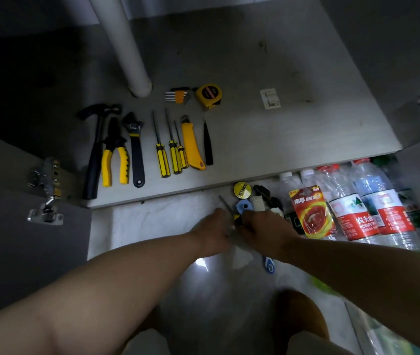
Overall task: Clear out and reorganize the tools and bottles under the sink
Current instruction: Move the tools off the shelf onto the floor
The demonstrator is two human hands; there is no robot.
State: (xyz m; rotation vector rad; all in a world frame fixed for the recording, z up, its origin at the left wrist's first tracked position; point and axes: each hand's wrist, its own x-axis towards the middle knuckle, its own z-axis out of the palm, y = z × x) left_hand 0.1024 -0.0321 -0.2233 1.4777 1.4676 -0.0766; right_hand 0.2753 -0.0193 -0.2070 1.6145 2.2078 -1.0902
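Surface: the cabinet floor (293, 73) is a pale grey wood-grain board with a few dark marks. A white drain pipe (124, 47) comes down onto it at the rear left. Door hinges (47, 190) show at the left edge, and more at the right. In front lies a glossy pale tile floor (152, 221) carrying a bright glare spot. Lighting is dim.

Tools, black and yellow throughout, lie in a row on the board with their handles towards the front edge. From left they are a hammer (96, 149), pliers (114, 155), an adjustable wrench (136, 149), three screwdrivers (173, 152) and a utility knife (192, 147). Behind them are a hex key set (178, 96) and, just beside it, a tape measure (208, 96). A small sticker (270, 98) sits well apart to the right.

Clear water bottles (357, 201) lie side by side on the tiles at the right, below the board's front edge. A battery pack (311, 211) rests against them.

Writing: the red bottle labels read "农夫山泉" and "NONGFU SPRING", partly cut off. The battery pack reads "南孚" with a "5". The sticker's print is illegible.

Hands: both meet knuckles-up over the tiles, near a cluster of small items. The right hand (262, 224) has its fingers curled on the yellow-and-black handle of a small screwdriver (237, 217), whose shaft points away to the left. The left hand (212, 226) touches or nearly touches it. Its fingers are hidden and blurred, so its grip cannot be determined.
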